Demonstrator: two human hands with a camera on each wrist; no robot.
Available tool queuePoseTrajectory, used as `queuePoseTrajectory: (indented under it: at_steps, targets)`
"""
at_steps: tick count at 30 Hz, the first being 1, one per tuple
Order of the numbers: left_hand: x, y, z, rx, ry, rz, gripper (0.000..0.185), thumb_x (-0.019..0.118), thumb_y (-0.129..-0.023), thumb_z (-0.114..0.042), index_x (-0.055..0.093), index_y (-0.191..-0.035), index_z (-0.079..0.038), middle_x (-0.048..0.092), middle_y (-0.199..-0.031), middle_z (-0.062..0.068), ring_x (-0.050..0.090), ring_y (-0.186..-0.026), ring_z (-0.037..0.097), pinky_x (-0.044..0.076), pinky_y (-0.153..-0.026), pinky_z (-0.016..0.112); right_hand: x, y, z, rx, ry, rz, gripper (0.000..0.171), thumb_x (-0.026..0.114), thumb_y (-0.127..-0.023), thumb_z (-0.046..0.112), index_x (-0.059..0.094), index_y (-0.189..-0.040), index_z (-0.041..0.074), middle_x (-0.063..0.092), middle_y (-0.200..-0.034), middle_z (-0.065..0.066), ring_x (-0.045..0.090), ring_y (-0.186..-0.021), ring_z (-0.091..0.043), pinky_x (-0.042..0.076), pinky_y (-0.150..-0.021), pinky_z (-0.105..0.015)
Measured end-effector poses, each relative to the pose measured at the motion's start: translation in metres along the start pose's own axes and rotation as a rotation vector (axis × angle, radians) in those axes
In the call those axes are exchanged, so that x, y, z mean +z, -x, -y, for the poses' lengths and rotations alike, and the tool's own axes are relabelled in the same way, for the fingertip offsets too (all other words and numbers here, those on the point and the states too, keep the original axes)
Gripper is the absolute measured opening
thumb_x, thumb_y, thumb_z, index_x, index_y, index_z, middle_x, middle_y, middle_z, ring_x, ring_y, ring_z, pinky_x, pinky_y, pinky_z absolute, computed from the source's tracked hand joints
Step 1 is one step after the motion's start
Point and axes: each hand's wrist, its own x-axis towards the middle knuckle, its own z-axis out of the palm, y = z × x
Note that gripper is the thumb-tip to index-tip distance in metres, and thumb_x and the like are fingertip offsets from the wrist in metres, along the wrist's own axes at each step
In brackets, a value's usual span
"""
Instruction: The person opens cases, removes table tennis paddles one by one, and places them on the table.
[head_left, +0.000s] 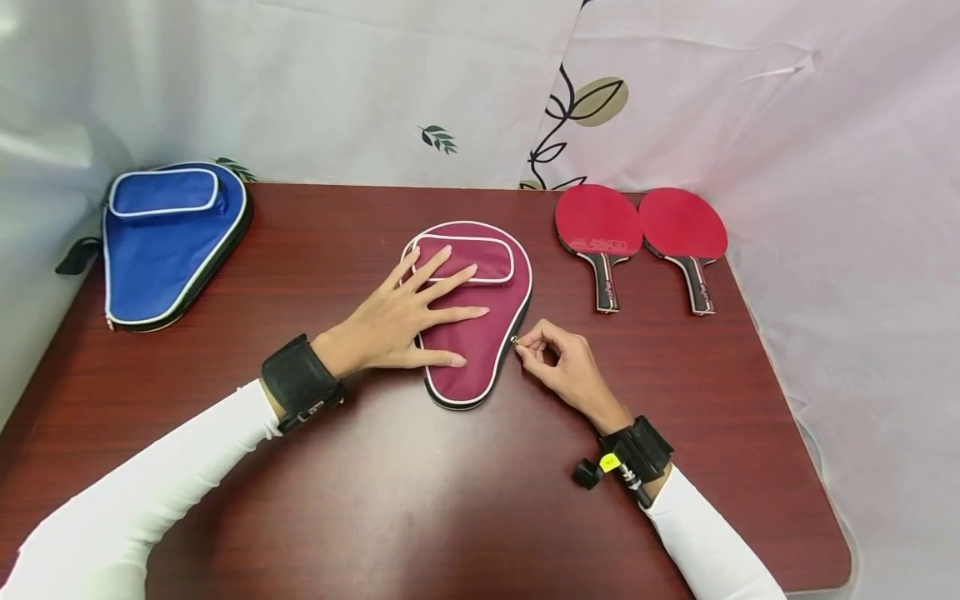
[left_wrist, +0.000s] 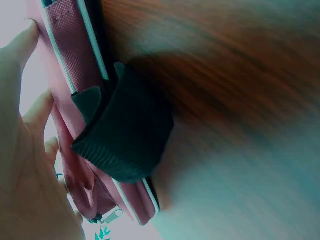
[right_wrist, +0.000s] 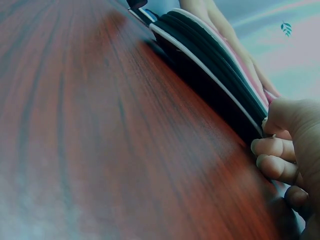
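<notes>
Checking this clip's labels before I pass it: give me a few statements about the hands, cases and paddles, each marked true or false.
1. The left hand lies flat with spread fingers on the maroon case. True.
2. The right hand holds a paddle by its handle. False: it pinches the zipper pull at the maroon case's right edge.
3. Two red paddles lie side by side on the table, right of the maroon case. True.
4. The blue case is stacked on the maroon case. False: it lies apart, at the table's far left corner.
5. Both paddles lie apart from either hand. True.
</notes>
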Motion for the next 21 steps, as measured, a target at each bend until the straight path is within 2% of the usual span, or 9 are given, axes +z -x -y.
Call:
queuePoseTrajectory:
  at_steps: [6, 13, 21]
  targets:
    - [0.005, -0.004, 0.005, -0.042, -0.011, 0.005, 0.075, 0.056, -0.084, -0.079, 0.057, -0.145, -0.036, 0.033, -0.163, 0.008, 0.014, -0.153, 0.042, 0.007, -0.119, 0.065, 0.001, 0.000, -0.001, -0.010, 0.011, 0.001, 0.011, 0.072, -0.086, -0.010, 0.068, -0.089, -0.001, 0.060, -0.071, -0.006, 0.054, -0.062, -0.020, 0.043, -0.054, -0.040]
    - [0.003, -0.011, 0.009, -0.052, -0.049, -0.016, 0.074, 0.062, -0.082, -0.076, 0.059, -0.143, -0.035, 0.035, -0.162, 0.009, 0.018, -0.152, 0.043, 0.011, -0.119, 0.066, 0.001, -0.001, -0.002, -0.017, 0.023, 0.004, 0.011, 0.072, -0.086, -0.010, 0.068, -0.090, -0.001, 0.060, -0.071, -0.006, 0.053, -0.063, -0.018, 0.043, -0.055, -0.040]
    - [0.003, -0.016, 0.011, -0.064, -0.045, -0.015, 0.073, 0.061, -0.083, -0.075, 0.060, -0.143, -0.034, 0.035, -0.162, 0.009, 0.019, -0.151, 0.045, 0.012, -0.119, 0.066, 0.000, -0.001, -0.001, -0.017, 0.022, 0.006, 0.010, 0.073, -0.087, -0.008, 0.068, -0.090, 0.000, 0.060, -0.071, -0.006, 0.053, -0.063, -0.021, 0.043, -0.055, -0.043]
